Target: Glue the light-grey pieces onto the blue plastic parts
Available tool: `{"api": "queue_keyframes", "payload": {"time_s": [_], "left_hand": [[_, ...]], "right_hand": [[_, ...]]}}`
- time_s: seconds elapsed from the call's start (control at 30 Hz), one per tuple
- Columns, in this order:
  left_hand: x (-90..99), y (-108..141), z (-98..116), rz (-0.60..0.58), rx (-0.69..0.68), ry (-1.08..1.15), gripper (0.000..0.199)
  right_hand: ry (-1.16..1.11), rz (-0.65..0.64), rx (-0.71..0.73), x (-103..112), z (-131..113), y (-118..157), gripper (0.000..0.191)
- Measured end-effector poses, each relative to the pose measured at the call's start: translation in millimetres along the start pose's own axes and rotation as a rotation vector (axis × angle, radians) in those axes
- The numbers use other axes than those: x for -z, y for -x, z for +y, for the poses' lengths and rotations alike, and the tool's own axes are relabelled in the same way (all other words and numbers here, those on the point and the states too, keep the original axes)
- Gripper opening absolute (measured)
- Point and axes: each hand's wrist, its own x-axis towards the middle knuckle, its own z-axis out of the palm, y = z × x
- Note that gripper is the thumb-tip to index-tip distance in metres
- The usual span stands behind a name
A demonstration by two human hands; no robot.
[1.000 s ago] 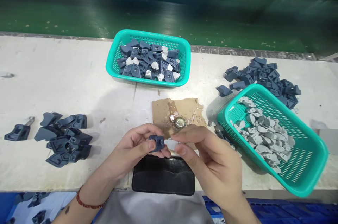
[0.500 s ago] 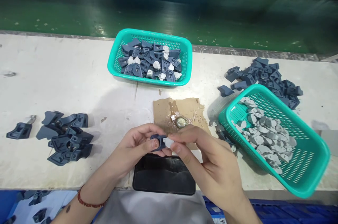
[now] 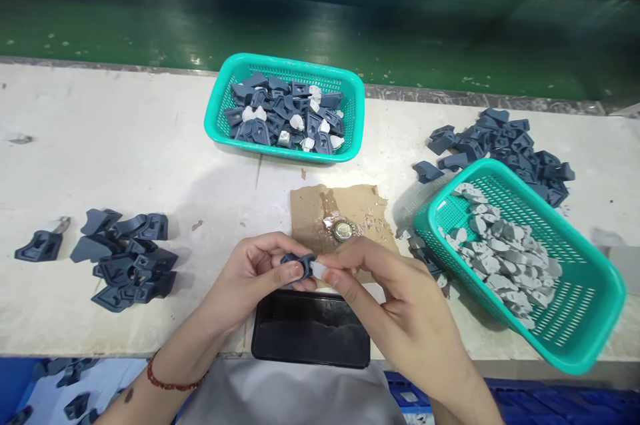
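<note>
My left hand (image 3: 265,278) grips a dark blue-grey plastic part (image 3: 299,267) between thumb and fingers. My right hand (image 3: 395,298) pinches a small light grey piece (image 3: 318,269), its end against the right side of the dark part. How far the grey piece sits inside the dark part, I cannot tell. Below both hands a black phone (image 3: 311,331) lies flat at the table's front. Just beyond them is a piece of brown cardboard (image 3: 310,211), wet in places, bearing a small round shiny container (image 3: 343,231).
A green basket (image 3: 214,111) of dark parts, some with whitish pieces, stands ahead. Another green basket (image 3: 595,298) at right holds light grey pieces. Dark parts lie heaped behind it (image 3: 505,145) and at left (image 3: 125,261). A green strip (image 3: 280,25) runs along the back.
Both hands keep hold of their pieces. The dark part has shifted slightly left, and the grey piece is turned a little differently against it.
</note>
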Motion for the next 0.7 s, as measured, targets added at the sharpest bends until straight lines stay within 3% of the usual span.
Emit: {"api": "queue_keyframes", "payload": {"time_s": [0.33,0.7], "left_hand": [[-4.7,2.1,3.6,-0.001,-0.156,-0.131,0.010],[-4.8,2.6,2.6,0.010,-0.294,-0.195,0.011]], "right_hand": [[-0.056,-0.097,-0.020,8.5,-0.1,1.1,0.010],[-0.067,-0.050,0.065,4.8,-1.6,5.2,0.013]]}}
